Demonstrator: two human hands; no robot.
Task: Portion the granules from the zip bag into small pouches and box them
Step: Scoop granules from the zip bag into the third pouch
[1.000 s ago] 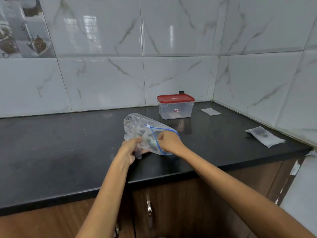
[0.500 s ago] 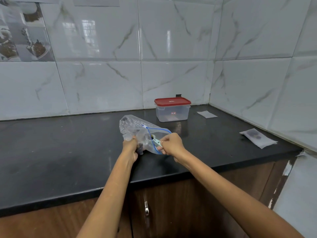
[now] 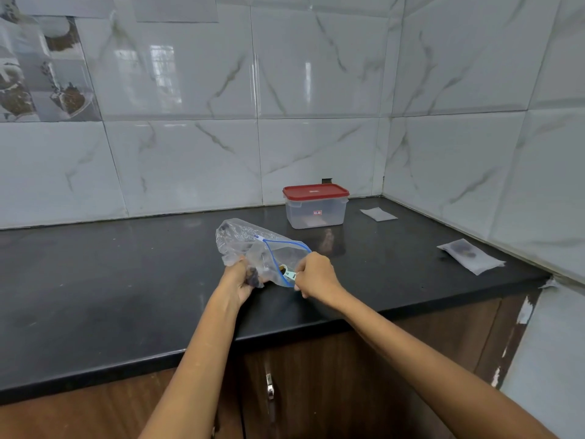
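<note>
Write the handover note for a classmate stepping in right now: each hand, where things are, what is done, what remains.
Left hand: grips the clear plastic zip bag with the blue seal at its lower part, where dark granules sit.
Right hand: pinches a small pale scoop at the bag's open mouth.
Clear box with red lid: closed, near the back wall.
One small white pouch with dark contents lies at right; a flat white pouch beside the box.
Left: fill pouches, box them.

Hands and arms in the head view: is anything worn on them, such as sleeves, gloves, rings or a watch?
Nothing visible is worn. The left hand and right hand are bare, with no gloves, rings or watch showing, and both forearms are bare to the bottom edge of the frame, with no sleeve in view.
</note>
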